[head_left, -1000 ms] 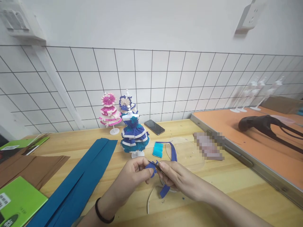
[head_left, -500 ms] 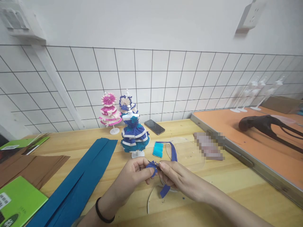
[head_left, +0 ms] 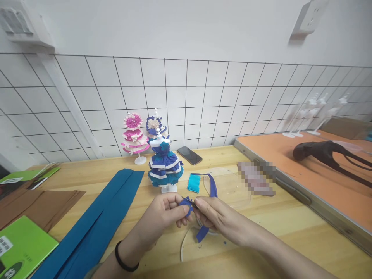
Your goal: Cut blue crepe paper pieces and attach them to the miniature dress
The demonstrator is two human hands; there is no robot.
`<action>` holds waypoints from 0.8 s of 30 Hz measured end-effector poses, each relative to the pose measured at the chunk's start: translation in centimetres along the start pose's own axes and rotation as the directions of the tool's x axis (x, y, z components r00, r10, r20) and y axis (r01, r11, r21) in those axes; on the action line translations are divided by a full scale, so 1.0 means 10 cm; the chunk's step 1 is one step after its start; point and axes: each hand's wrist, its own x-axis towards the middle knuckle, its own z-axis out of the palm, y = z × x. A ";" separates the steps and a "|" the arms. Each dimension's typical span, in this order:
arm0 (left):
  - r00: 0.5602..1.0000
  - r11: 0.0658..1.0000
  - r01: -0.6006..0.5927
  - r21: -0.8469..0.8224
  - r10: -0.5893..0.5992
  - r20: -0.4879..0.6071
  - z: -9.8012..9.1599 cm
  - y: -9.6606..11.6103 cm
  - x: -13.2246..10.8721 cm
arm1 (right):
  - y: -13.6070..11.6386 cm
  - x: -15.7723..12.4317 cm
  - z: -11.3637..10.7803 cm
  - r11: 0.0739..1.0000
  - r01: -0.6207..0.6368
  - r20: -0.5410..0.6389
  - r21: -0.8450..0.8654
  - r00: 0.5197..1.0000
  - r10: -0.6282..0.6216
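Observation:
Between the thumb and fingers of my left hand (head_left: 165, 211) is a small piece of violet-blue crepe paper (head_left: 185, 205). My right hand (head_left: 219, 217) is closed around small dark scissors (head_left: 193, 204), mostly hidden by its fingers, with the thin blades at the paper's edge. A violet-blue strip (head_left: 213, 186) lies behind my right hand, and a strip end (head_left: 202, 234) shows below it. Beyond my hands stands a miniature dress form (head_left: 165, 164) in a tiered blue, teal and white paper dress. A pleated turquoise piece (head_left: 193, 183) lies close by.
Teal crepe paper (head_left: 99, 217), brown sheets (head_left: 52, 205) and a green packet (head_left: 27, 248) lie at left. Pink (head_left: 135, 135) and blue-cream (head_left: 154, 123) dressed forms and a phone (head_left: 190, 155) stand or lie behind. At right, an orange board (head_left: 273, 149) carries bare white forms (head_left: 312, 104).
The violet-blue paper and the blades have shifted very slightly against each other. My left forearm has moved a little to the left; both hands keep their grip.

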 end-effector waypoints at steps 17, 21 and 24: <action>1.000 0.999 0.027 0.020 -0.027 0.015 -0.02 0.00 0.00 | -0.02 0.00 0.00 1.000 -0.016 0.018 0.005 1.000 0.015; 0.999 1.000 0.027 0.003 -0.027 0.039 -0.04 0.00 0.01 | -0.03 0.00 -0.01 1.000 -0.026 0.003 0.002 1.000 0.026; 0.999 1.000 0.019 -0.007 -0.019 0.051 -0.05 -0.01 0.01 | -0.03 0.00 -0.02 1.000 -0.020 -0.009 0.002 1.000 0.020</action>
